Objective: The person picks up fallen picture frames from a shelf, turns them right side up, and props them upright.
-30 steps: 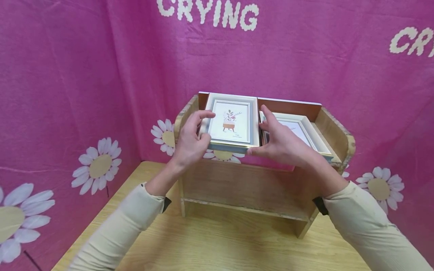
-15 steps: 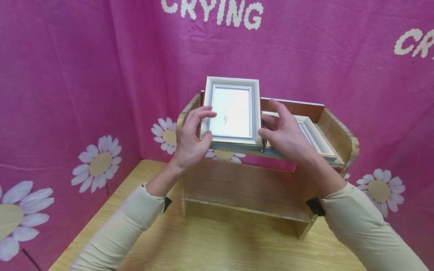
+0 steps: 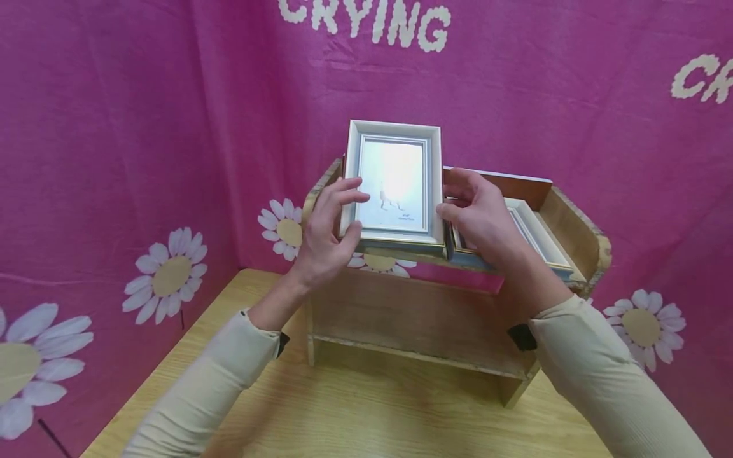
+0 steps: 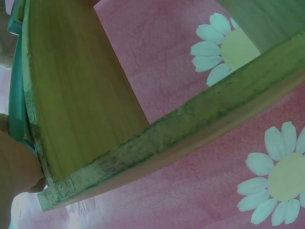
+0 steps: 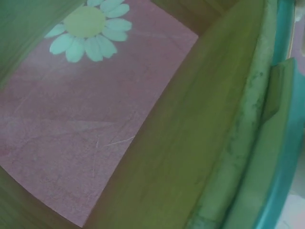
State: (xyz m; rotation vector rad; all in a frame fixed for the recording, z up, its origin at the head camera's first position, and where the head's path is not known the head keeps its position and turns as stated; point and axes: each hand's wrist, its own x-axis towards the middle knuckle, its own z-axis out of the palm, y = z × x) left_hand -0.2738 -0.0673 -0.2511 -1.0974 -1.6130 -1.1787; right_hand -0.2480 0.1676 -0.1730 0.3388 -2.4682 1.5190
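A white picture frame (image 3: 433,159) with a glossy, glare-covered front leans back at the left end of the small wooden shelf (image 3: 401,308), its lower edge at the top board. My left hand (image 3: 326,232) holds the frame's left side, thumb near the lower corner and fingertips over the front. My right hand (image 3: 483,213) pinches its right side, fingers partly hidden behind the edge. Under the right hand, a second white frame (image 3: 544,232) lies flat on the top board, partly covered. In the left wrist view part of the left hand (image 4: 19,167) shows beside the shelf's edge.
Raised side panels (image 3: 575,232) and a brown back board (image 3: 523,191) bound the shelf top. The shelf stands on a wooden table (image 3: 343,413). A pink cloth (image 3: 515,83) with daisies and white letters hangs behind and to the left.
The left frame has gone from lying flat to tilted up, its top rising above the back board. My right hand has slid up along its right side; the left hand has stayed nearly in place.
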